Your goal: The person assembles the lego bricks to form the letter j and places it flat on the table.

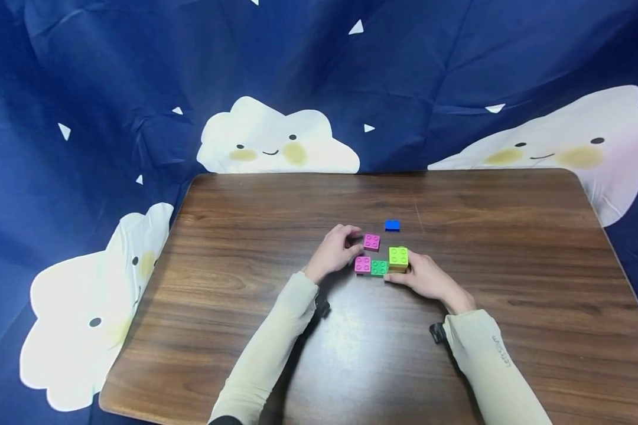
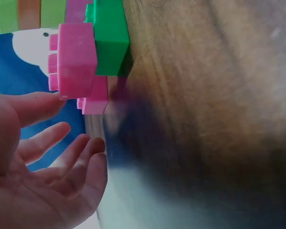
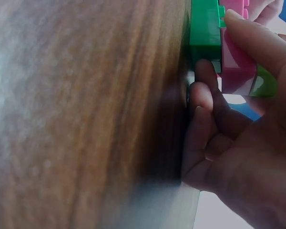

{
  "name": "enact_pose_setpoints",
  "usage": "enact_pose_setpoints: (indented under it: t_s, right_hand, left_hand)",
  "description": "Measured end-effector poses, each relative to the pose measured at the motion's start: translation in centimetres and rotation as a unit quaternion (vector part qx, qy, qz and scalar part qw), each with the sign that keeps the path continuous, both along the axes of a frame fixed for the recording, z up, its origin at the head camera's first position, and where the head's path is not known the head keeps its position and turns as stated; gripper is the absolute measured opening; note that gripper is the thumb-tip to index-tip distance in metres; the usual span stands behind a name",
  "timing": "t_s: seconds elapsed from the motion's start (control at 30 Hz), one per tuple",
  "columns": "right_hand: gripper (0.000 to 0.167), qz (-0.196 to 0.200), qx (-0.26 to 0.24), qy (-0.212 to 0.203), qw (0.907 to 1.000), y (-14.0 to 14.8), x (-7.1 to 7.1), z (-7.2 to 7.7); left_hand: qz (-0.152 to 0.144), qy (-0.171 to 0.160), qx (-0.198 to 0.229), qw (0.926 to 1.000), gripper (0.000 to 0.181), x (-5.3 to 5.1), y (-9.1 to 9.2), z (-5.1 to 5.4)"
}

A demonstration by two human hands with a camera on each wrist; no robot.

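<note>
In the head view, my left hand (image 1: 334, 252) is beside a pink block (image 1: 363, 264), fingers loosely bent and apart. Its thumb tip is at that block's edge in the left wrist view, where the pink block (image 2: 77, 59) sits on a green block (image 2: 111, 43). My right hand (image 1: 427, 277) grips a stack topped by a lime block (image 1: 398, 256), thumb in front and fingers behind. Under the lime top come an orange-brown layer (image 2: 29, 13), another lime one and a pink one. The right thumb covers part of the pink block (image 3: 238, 62) in the right wrist view.
A second pink block (image 1: 371, 242) lies just behind the row, next to the left fingers. Farther back is a blue block (image 1: 392, 225). The wooden table (image 1: 234, 236) meets a dark blue cloth (image 1: 393, 71) with white clouds along its far edge.
</note>
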State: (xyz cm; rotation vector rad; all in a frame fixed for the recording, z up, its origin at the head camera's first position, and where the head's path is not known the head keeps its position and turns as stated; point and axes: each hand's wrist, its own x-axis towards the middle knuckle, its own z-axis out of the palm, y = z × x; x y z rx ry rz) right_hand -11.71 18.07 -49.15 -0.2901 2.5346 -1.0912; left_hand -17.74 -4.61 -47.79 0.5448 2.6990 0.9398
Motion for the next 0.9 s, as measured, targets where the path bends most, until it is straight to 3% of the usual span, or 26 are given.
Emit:
enact_pose_setpoints:
  t_s: [0.27,0.6,0.73,0.9]
  right_hand:
    - [0.059,0.002,-0.007,0.008,0.9999,-0.2,0.0,-0.1]
    - [0.058,-0.002,-0.006,0.009,0.9999,-0.3,0.2,-0.1]
    - [0.059,-0.002,-0.002,0.009,1.0,-0.3,0.1,-0.3]
    - [0.061,-0.001,-0.002,0.007,1.0,-0.2,0.1,-0.3]
  left_hand:
    - [-0.046,-0.016,-0.038,0.9981,0.045,-1.1,0.8,0.6]
    - [-0.083,-0.015,-0.095,0.9919,0.044,-1.3,1.5,0.4]
    - [-0.086,-0.013,-0.111,0.99,0.044,-1.4,1.5,0.3]
    - [-0.068,-0.014,-0.135,0.9885,0.041,-1.4,1.6,0.2]
